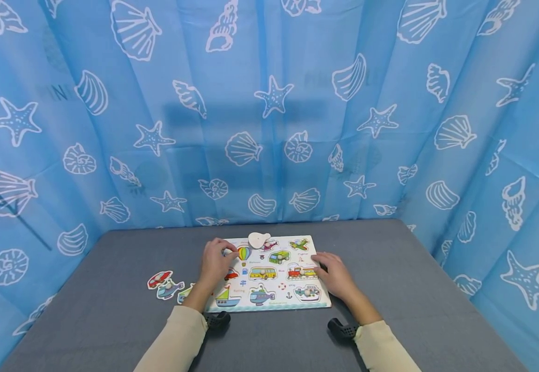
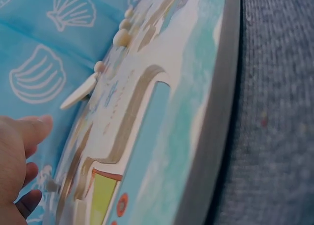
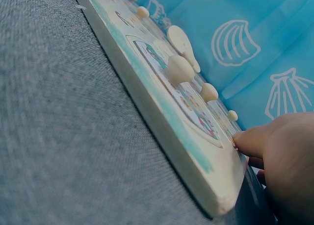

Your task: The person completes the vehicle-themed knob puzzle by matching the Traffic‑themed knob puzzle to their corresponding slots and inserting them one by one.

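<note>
A wooden knob puzzle board (image 1: 278, 302) with printed vehicles lies on the grey table. Over its upper left part, my left hand (image 1: 214, 260) has its fingertips beside the striped balloon (image 1: 244, 253). In the left wrist view this left hand (image 2: 17, 161) shows bent fingers with nothing visible between them, close to a small knob (image 2: 51, 186). My right hand (image 1: 336, 274) rests at the board's right edge, near the train piece (image 1: 301, 272). One digit of the right hand (image 3: 289, 156) touches the board's top in the right wrist view.
A pale blank-faced piece (image 1: 258, 239) lies at the board's far edge, tilted over the helicopter picture (image 1: 270, 246). Left of the board sit loose pieces: a red one (image 1: 159, 279), a blue one (image 1: 170, 289) and another (image 1: 185, 293) partly behind the left wrist. A shell-patterned blue curtain (image 1: 269, 129) hangs behind.
</note>
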`<state>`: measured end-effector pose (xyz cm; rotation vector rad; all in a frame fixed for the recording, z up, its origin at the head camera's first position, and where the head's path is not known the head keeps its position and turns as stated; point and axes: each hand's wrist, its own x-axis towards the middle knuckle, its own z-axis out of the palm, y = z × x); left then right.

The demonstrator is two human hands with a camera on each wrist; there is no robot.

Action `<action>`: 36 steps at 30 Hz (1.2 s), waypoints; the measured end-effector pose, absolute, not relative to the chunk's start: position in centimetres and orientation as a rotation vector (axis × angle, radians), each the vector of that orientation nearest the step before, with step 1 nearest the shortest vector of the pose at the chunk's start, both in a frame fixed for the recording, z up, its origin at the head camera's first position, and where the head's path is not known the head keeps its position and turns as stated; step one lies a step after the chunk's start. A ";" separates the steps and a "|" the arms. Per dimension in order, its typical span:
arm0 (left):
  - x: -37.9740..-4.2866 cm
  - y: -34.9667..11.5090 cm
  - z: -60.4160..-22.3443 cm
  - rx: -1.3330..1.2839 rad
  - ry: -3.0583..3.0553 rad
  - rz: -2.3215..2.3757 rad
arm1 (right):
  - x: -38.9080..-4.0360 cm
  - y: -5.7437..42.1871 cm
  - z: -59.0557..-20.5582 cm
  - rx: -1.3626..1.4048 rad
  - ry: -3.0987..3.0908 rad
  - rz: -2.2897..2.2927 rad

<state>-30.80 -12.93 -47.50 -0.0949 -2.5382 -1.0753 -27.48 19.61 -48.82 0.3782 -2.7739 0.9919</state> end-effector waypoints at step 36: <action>-33.6 -11.6 -47.6 -0.232 -2.649 -0.935 | -27.3 19.5 -48.4 0.376 -2.787 0.999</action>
